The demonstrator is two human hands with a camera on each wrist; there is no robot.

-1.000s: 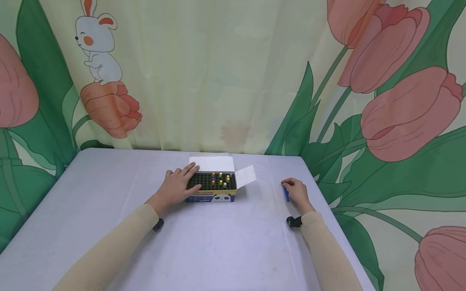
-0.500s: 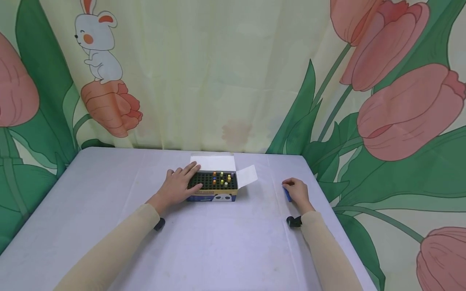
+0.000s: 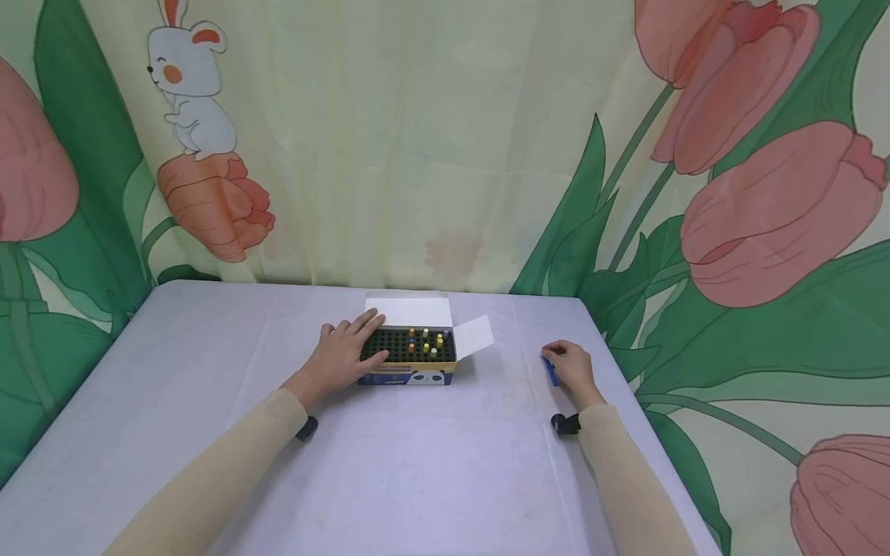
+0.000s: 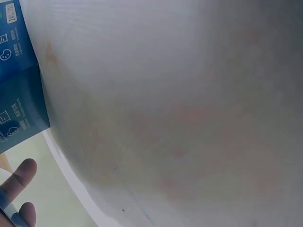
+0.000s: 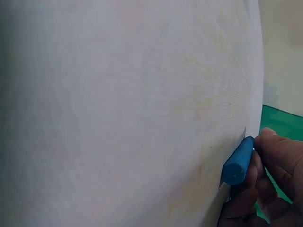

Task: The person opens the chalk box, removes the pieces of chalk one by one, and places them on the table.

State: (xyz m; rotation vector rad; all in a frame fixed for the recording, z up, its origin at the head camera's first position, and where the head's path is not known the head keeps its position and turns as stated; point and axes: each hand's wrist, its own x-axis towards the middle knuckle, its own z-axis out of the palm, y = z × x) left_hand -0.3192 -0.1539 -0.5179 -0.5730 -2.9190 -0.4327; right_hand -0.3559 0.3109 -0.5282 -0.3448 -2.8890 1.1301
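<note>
My left hand (image 3: 341, 351) rests on the left part of an open box (image 3: 392, 380); its fingers spread over the black holed tray (image 3: 389, 349) and its thumb lies near the front rim. Several orange, yellow, white and blue tips stand up from the tray's right half. In the left wrist view, fingertips (image 4: 22, 175) show below the box's blue side (image 4: 23, 94). To the right of the box, my right hand (image 3: 570, 369) pinches a blue crayon-like stick (image 5: 239, 161) between thumb and fingers, just by the table surface. Its exact kind is unclear.
The box's white lid (image 3: 409, 312) stands open at the back, and a white side flap (image 3: 474, 335) sticks out to the right. A pale cloth covers the table (image 3: 445, 479). Behind it hangs a printed curtain (image 3: 389, 154) with tulips and a rabbit.
The head view has shifted very slightly. Both hands, the box and the blue stick keep nearly the same places; the right hand still pinches the stick.
</note>
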